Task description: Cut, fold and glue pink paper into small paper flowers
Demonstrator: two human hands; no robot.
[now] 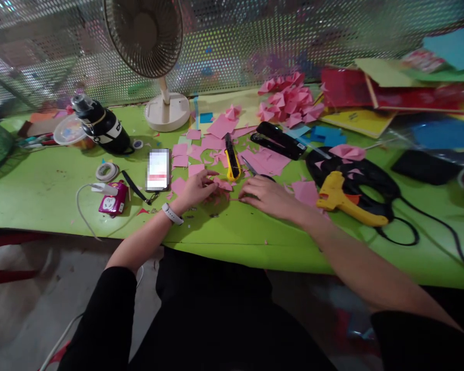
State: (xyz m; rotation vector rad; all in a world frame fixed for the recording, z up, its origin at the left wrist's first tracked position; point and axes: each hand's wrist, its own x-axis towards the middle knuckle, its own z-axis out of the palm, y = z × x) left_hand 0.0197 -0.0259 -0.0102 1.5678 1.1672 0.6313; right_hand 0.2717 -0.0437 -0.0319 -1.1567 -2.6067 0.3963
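My left hand (196, 188) rests on the green table (42, 185), fingers pressed down on a small pink paper piece (223, 184). My right hand (266, 196) lies just right of it, fingertips pinching at the same pink paper. A white band sits on my left wrist. Several pink paper squares (212, 144) lie scattered just beyond both hands. A yellow utility knife (232, 164) lies between them, a little farther back.
A yellow glue gun (342, 198) with black cord lies to the right, a black stapler (280, 140) and a pile of folded pink shapes (290, 100) behind. A phone (158, 170), tape roll (106, 171), pink charger (112, 201), black bottle (102, 126) and fan (166, 111) stand left. Coloured card stacks (390, 93) fill the far right.
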